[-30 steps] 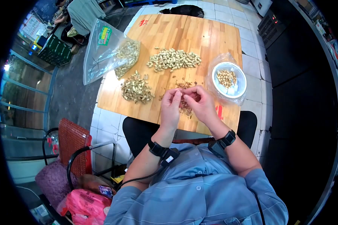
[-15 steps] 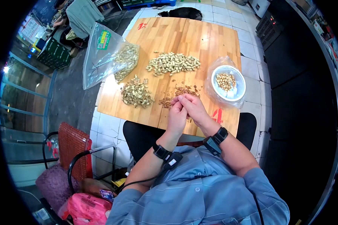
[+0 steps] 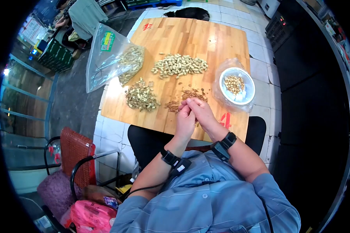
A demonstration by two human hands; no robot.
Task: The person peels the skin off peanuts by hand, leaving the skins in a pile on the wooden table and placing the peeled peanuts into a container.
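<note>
My left hand and my right hand meet at the fingertips above the near part of the wooden table. Both are closed in a pinch, and whatever lies between the fingers is too small or hidden to make out. Just beyond them, reddish-brown peanut skins are scattered on the wood. A heap of empty peanut shells lies to the left. Farther back is a pile of unshelled peanuts. To the right stands a white bowl in clear plastic, with shelled peanuts inside.
A clear plastic bag part full of unshelled peanuts leans over the table's left edge. A black animal lies on the floor behind the table. At lower left are a woven-back chair and a pink bag. Another person sits far left.
My joined hands have shifted very slightly to the right, the left wrist moving with them. The piles, bag and bowl look the same.
</note>
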